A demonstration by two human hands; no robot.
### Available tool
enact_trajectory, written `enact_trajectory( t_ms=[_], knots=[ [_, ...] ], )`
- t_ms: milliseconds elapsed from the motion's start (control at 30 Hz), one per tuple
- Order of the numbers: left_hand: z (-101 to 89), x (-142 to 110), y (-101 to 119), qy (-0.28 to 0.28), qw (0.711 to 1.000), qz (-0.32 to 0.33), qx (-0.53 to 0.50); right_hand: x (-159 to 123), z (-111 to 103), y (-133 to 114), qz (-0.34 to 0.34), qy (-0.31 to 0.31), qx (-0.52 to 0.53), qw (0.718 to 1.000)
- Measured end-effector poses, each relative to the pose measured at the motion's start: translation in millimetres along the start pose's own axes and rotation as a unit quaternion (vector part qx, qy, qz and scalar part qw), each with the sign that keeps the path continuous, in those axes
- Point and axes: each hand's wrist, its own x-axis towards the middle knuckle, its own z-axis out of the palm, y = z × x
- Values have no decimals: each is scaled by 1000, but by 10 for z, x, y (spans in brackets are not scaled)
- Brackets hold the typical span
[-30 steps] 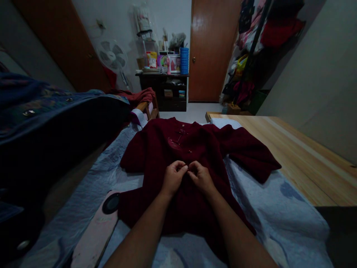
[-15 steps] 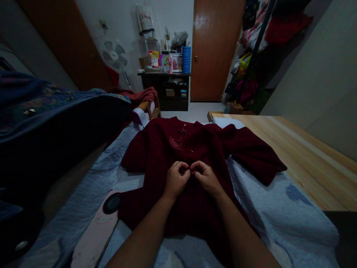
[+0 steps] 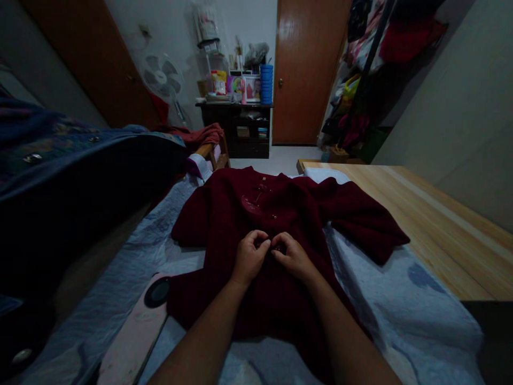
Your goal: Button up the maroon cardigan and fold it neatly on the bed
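Observation:
A dark red garment (image 3: 224, 214) with sleeves lies spread out on a pale blue cloth, its collar at the far end. Small shiny fastenings (image 3: 273, 216) run down its front below the collar. My left hand (image 3: 250, 254) pinches the garment at its middle front, thumb against forefinger. Close beside it, my right hand (image 3: 292, 256) pinches the same spot, and the fingertips of both nearly meet. Whatever small part lies between the fingertips is too dark to make out.
A pink flat object with a dark round disc (image 3: 132, 331) lies left of the garment. Dark blue clothing (image 3: 88, 160) hangs at the left. A wooden board (image 3: 425, 214) stretches along the right. Behind stand a fan (image 3: 162, 77), a dark cabinet (image 3: 236, 128) and a door (image 3: 312, 75).
Both hands stay at the same place on the garment front, with the fingertips shifting slightly. The whole view has moved a little.

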Motion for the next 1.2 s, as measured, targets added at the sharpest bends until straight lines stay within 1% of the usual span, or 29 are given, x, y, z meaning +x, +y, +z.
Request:
enact_trajectory(
  t_ms=[167,233,333,433,533,633,733,900,967,1067,1200],
  knots=[
    [5,-5,42,-11,999,25,21,4,-7,-9,34,24,-44,998],
    [19,-12,46,-13,998,38,41,-12,-20,-42,44,18,-62,997],
    [35,-24,52,-11,996,49,76,-30,-44,-77,51,-8,-65,997],
    [27,-36,72,-24,996,37,80,-25,-62,-82,71,-14,-24,997],
    [4,-40,85,-55,997,0,55,-4,-65,-86,92,5,67,994],
    [-8,-28,70,-83,996,-20,8,5,-51,-95,71,43,113,990],
    [0,-8,43,-99,995,-22,-23,0,-35,-86,59,47,119,990],
    [14,13,22,-81,996,-30,-21,-4,-53,-54,37,1,134,990],
    [12,13,25,-62,998,-6,-6,1,-68,-48,35,-6,141,989],
    [6,4,40,-32,998,49,22,7,-69,-35,38,-6,160,986],
    [4,-8,55,-32,996,78,32,11,-28,-4,47,9,203,978]
  ],
)
